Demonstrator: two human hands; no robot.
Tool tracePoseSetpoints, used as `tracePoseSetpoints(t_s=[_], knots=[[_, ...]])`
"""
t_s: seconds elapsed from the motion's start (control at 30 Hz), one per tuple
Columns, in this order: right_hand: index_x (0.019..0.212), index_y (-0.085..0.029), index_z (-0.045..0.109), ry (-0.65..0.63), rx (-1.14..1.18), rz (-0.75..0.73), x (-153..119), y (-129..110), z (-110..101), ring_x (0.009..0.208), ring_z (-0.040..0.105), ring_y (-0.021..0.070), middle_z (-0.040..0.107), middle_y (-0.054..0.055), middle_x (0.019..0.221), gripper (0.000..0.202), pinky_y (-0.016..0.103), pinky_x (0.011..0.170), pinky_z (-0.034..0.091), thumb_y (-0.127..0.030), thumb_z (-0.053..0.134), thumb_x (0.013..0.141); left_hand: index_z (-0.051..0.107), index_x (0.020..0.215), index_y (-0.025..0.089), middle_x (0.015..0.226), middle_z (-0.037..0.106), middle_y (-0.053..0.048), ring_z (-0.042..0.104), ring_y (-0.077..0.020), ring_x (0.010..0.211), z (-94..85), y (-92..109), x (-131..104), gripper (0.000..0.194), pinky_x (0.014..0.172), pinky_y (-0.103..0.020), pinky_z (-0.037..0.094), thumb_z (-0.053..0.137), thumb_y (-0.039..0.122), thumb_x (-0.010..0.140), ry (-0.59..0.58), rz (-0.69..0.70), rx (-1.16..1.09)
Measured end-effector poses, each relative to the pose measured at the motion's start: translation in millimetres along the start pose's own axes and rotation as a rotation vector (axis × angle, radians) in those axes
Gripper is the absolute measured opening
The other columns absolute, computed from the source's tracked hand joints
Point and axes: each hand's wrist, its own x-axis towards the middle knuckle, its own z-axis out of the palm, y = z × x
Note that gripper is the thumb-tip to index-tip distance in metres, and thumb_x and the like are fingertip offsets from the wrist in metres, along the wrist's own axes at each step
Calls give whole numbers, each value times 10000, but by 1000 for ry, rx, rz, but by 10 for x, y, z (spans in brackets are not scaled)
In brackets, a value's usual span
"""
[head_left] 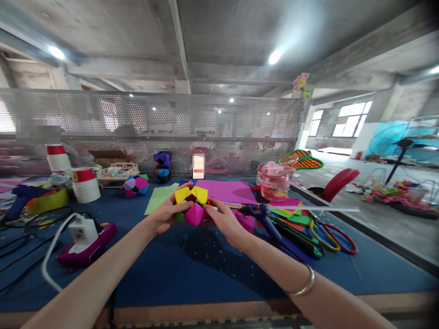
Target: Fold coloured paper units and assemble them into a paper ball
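Observation:
A folded paper shape, yellow on top and magenta below with a dark red hollow between, is held above the blue table. My left hand grips its left side, the thumb lying across the front. On the right side, the fingers of my right hand press against it near the yellow and magenta edges. Behind it lie a magenta sheet and a light green sheet. A multicoloured paper ball sits further left.
A blue glue gun, scissors and a green cutter lie right, near a pink container. Paper cups, a purple power strip and cables are left. A lit phone stands at the back.

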Motion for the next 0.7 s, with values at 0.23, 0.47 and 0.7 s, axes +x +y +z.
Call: tracePoseSetpoints(t_s=[0.23,0.47,0.7], knots=[[1039,-168,701,305,-157,-259,129,-67,-168,998,624,213,677,94,1105,393,348,896,498,-477,666,798,581,1250,256,1237,669,-68,663,-230,1067,-23,36,36,686,827,-288,542,864,258,624,113,11,-60],[1052,-207,583,105,169,-248,122,-245,-224,594,546,96,645,-22,792,426,257,631,484,-430,758,734,559,1245,225,1201,636,-75,622,-217,1063,-112,-44,100,688,907,-325,496,844,229,619,67,186,208],[1207,-223,557,-11,247,-123,45,-191,-115,747,656,152,699,19,919,605,280,679,519,-397,802,682,507,1276,226,1231,601,-80,593,-227,1062,-68,-30,78,750,918,-342,476,851,290,612,67,233,296]])
